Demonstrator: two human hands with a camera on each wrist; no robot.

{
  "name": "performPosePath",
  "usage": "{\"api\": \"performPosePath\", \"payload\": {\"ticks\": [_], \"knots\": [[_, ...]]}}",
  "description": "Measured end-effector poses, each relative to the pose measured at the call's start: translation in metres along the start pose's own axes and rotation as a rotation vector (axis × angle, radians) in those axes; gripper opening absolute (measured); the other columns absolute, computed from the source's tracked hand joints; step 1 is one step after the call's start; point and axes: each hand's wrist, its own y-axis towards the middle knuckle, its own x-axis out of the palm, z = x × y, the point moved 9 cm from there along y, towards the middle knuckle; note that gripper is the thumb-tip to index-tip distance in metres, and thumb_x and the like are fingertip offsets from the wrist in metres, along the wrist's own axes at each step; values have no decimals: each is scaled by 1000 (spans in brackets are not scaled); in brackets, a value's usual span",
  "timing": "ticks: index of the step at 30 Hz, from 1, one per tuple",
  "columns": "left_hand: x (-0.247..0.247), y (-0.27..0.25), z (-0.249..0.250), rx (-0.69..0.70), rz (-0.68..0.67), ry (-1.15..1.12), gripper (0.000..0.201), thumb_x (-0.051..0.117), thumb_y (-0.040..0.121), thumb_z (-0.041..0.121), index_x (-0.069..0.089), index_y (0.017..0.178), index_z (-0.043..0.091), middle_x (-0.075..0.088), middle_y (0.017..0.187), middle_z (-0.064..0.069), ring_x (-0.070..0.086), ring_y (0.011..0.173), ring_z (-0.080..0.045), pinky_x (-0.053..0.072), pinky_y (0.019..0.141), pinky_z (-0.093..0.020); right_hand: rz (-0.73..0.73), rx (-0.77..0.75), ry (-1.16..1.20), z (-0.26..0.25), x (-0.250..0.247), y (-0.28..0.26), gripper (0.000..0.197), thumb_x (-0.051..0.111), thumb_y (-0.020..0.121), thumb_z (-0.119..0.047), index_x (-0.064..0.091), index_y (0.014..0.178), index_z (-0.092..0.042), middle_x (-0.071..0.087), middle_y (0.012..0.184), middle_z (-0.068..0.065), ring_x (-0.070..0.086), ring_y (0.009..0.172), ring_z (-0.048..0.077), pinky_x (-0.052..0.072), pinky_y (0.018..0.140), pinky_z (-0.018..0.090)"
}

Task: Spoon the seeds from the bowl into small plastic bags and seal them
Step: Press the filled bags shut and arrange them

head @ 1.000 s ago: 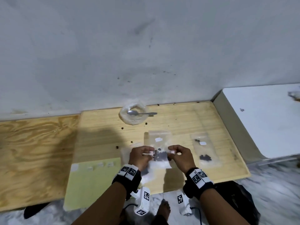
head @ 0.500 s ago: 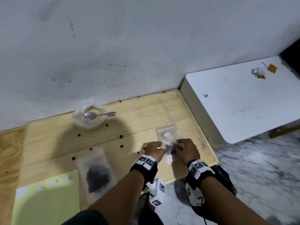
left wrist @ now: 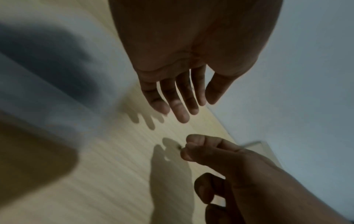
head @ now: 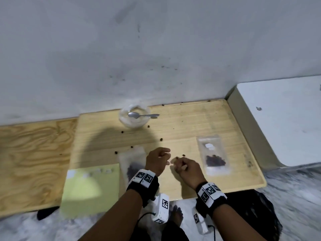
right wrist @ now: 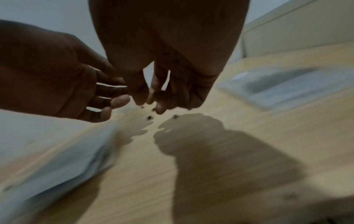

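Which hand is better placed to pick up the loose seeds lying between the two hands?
Probably the right hand: its curled fingers hover just above the seeds. The left hand is open, a little farther off.

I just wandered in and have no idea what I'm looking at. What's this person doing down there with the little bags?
A person is packing dark seeds into small plastic bags on a wooden board. Two filled bags lie flat: one to the right, another beside the left hand. The left hand is relaxed and holds nothing. The right hand has its fingertips pinched together over loose seeds, apparently picking up strays. The spoon rests in the bowl by the wall.
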Motion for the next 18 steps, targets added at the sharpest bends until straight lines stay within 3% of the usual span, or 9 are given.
{"api": "performPosePath", "payload": {"ticks": [2,4,7,11,12,14,16,18], "knots": [[-48,-10,-14,-2,103,31,12,66,86,6,70,91,16,68,77,1,64,61,-15,46,62,-22,-86,-5,-2,-18,35,-2,23,69,83,-20,58,77,-40,66,99,-14,61,96,9,42,77,20],[-90,-20,-30,-27,216,102,14,66,86,11,72,95,18,68,87,3,63,76,-16,47,75,-24,-87,6,-14,-25,56,-2,17,73,81,-32,62,92,-39,62,110,-13,59,106,9,45,86,24],[-135,-35,-54,-65,313,159,16,67,84,15,71,97,23,66,99,2,64,91,-22,47,77,-25,-81,48,-99,-33,79,-1,45,76,77,-44,58,117,-37,56,120,-10,57,111,12,48,92,31],[-143,-43,-77,-155,253,154,26,69,82,15,71,108,19,64,103,2,62,104,-22,43,82,-21,-74,126,-165,-38,88,-6,65,80,74,-48,48,130,-37,57,119,-8,59,106,17,50,88,34],[-142,-46,-78,-170,238,133,21,68,82,15,72,103,21,64,101,2,61,104,-21,42,83,-20,-78,144,-179,-38,91,-6,66,80,74,-46,48,131,-35,58,120,-7,60,107,18,50,88,34],[-140,-49,-72,-150,216,131,9,66,78,22,65,73,30,66,90,1,60,95,-21,41,80,-22,-77,174,-178,-34,93,-7,65,80,74,-43,51,131,-31,61,120,-5,60,106,19,50,88,32],[-139,-47,-69,-124,190,143,17,63,74,26,54,60,31,62,76,5,56,88,-19,39,77,-24,-56,185,-178,-33,94,-7,60,80,74,-42,56,128,-30,63,114,-7,60,101,16,51,89,33],[-140,-43,-73,-124,188,173,9,66,83,18,67,78,25,65,87,2,58,94,-19,38,80,-20,-38,195,-181,-33,96,-8,57,79,75,-40,59,127,-29,63,110,-8,61,99,15,52,89,34]]}}
